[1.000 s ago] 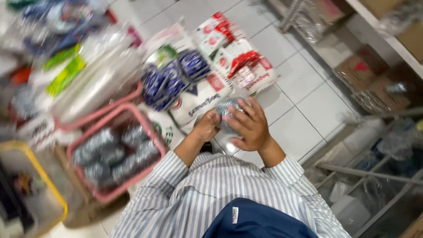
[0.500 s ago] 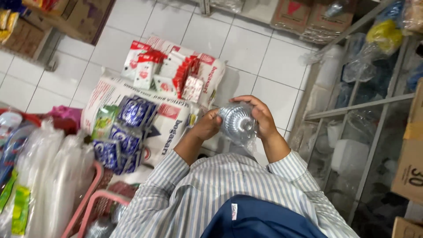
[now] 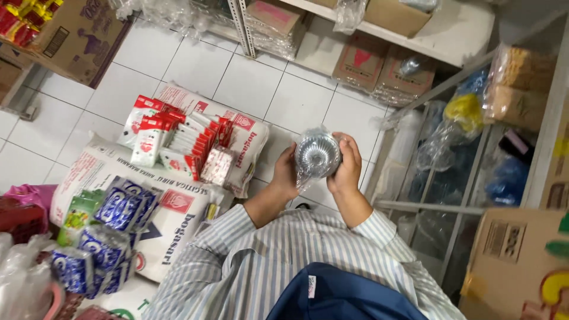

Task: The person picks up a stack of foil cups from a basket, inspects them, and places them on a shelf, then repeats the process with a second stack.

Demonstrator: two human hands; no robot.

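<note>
A round, ribbed silvery item wrapped in clear plastic (image 3: 316,156) sits between both of my hands at chest height. My left hand (image 3: 286,173) cups its left side and my right hand (image 3: 348,166) wraps around its right side, fingers curled over the top. Striped shirt sleeves cover both forearms. Below the hands lies white tiled floor (image 3: 249,83).
White sacks (image 3: 178,207) lie on the floor at left, topped with red-and-white packets (image 3: 172,139) and blue packets (image 3: 118,210). A metal shelf rack (image 3: 450,178) with bagged goods stands at right. Cardboard boxes (image 3: 379,65) sit under the far shelf; another box (image 3: 515,255) is near right.
The view has swung right, from the pink baskets and sacks toward the shelf rack. Both hands have kept hold of the wrapped silvery item throughout.
</note>
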